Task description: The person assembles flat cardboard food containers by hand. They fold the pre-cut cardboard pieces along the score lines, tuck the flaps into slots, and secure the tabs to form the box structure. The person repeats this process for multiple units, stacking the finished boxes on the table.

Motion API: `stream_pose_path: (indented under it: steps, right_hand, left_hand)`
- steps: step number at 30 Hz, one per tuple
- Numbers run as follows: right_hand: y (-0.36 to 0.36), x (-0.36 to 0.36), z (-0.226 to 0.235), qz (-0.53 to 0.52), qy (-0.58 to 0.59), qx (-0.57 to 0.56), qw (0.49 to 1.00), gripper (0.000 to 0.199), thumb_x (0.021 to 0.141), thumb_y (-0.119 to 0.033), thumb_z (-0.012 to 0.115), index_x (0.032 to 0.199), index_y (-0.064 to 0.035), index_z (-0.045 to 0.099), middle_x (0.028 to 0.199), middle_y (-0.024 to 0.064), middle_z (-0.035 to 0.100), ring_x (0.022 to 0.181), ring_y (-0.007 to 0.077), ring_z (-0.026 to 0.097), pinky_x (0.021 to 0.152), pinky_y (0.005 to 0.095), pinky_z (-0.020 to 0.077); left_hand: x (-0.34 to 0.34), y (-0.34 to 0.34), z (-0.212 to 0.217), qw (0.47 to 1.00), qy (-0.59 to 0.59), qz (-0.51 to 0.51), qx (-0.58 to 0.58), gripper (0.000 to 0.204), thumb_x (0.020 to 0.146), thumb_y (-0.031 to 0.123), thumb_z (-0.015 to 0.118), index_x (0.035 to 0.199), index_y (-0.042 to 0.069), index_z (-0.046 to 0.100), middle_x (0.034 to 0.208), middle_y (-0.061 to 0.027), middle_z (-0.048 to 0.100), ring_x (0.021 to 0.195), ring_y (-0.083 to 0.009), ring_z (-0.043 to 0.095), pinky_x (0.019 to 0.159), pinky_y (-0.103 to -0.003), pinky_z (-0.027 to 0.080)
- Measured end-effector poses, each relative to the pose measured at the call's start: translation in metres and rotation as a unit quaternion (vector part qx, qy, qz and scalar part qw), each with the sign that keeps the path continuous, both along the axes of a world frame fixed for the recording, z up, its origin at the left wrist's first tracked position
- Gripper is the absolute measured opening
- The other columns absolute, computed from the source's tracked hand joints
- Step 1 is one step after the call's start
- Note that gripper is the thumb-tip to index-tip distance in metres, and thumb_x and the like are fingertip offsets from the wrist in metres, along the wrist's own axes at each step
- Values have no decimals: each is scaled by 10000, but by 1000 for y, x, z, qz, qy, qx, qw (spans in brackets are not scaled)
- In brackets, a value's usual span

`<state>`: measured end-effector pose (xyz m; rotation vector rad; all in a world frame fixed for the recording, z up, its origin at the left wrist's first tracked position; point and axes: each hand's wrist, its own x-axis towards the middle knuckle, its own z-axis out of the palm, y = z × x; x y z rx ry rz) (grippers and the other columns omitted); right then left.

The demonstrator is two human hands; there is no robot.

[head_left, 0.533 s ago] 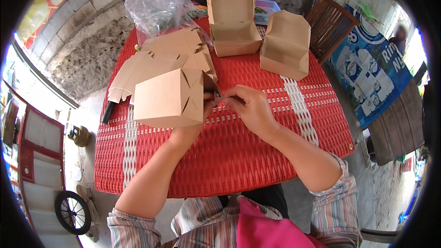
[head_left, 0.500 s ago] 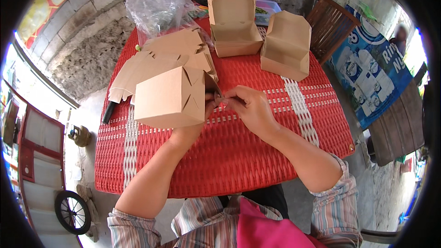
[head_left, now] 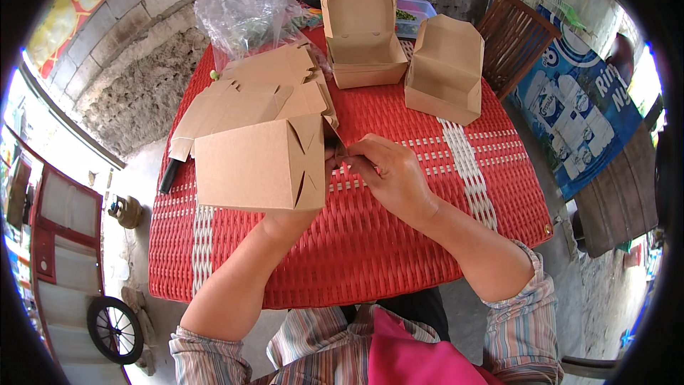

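A part-folded brown cardboard box point(head_left: 246, 164) is held up over the red woven table, its slotted end facing right. My left hand point(head_left: 292, 217) grips it from behind and below; most of those fingers are hidden by the box. At the box's right edge my right hand point(head_left: 392, 171) pinches a flap, thumb and fingers closed together. Beyond the hands stand two folded boxes with raised lids, one box point(head_left: 367, 60) at the back and another box point(head_left: 443, 75) to its right. Flat cardboard blanks point(head_left: 235, 103) are stacked behind the held box.
A clear plastic bag point(head_left: 246, 18) sits at the back left. A blue-rimmed plastic tub point(head_left: 417, 18) stands behind the boxes. From under the blanks pokes a black handle-like object point(head_left: 169, 176). A wooden chair point(head_left: 513, 39) is beyond the table's right side.
The held box has shifted slightly left and down and turned, showing more of its slotted end. My right hand still pinches at its edge.
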<state>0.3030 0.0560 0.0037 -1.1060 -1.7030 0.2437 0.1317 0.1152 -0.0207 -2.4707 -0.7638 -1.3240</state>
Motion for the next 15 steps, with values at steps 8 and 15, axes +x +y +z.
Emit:
stream_pose_path:
  steps: [8, 15]
  right_hand:
    - [1, 4, -1, 16, 72, -91, 993, 84, 864, -5, 648, 935, 39, 639, 841, 149, 664, 742, 264, 674, 666, 340, 517]
    - [1, 7, 3, 89, 175, -204, 959, 56, 892, 1, 650, 924, 46, 638, 829, 91, 688, 782, 126, 671, 722, 279, 534]
  left_hand:
    - [-3, 3, 1, 990, 106, 55, 78, 118, 819, 16, 721, 928, 32, 677, 838, -64, 665, 757, -216, 642, 678, -334, 506]
    - [-6, -9, 13, 978, -53, -74, -190, 122, 816, 31, 731, 922, 39, 670, 827, -57, 657, 772, -177, 649, 670, -311, 505]
